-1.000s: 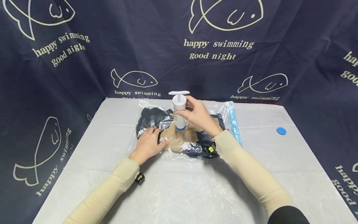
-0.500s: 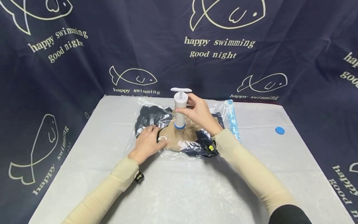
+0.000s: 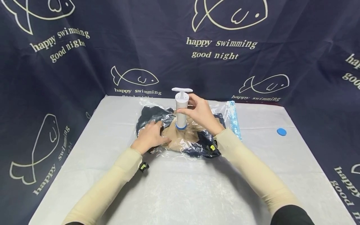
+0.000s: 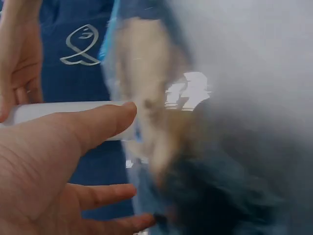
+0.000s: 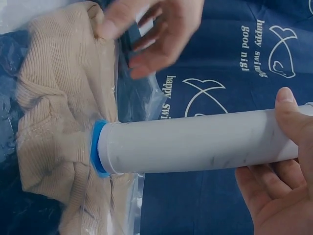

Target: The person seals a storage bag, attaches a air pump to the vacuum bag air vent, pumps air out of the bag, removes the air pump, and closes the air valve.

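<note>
A white hand pump [image 3: 181, 107] with a T-shaped handle stands upright on the blue valve [image 5: 99, 148] of a clear vacuum storage bag [image 3: 180, 152]. Inside the bag lie a beige ribbed garment [image 5: 61, 98] and dark clothing [image 3: 153, 115]. My right hand [image 3: 201, 112] grips the pump's barrel, thumb on one side and fingers on the other. Over the bag's left part is my left hand [image 3: 150, 135], its fingers spread and loosely bent with nothing in them. The right wrist view shows that hand close above the plastic.
A round blue cap [image 3: 282, 131] lies on the grey-white tabletop [image 3: 197, 193] to the right. The bag's blue zip edge [image 3: 234, 118] faces right. Dark blue fish-print curtains [image 3: 168, 37] hang behind and along both sides of the table.
My left hand, flat on the bag before, has risen off it with the fingers more bent, and its wrist is higher. The right hand keeps its grip on the pump.
</note>
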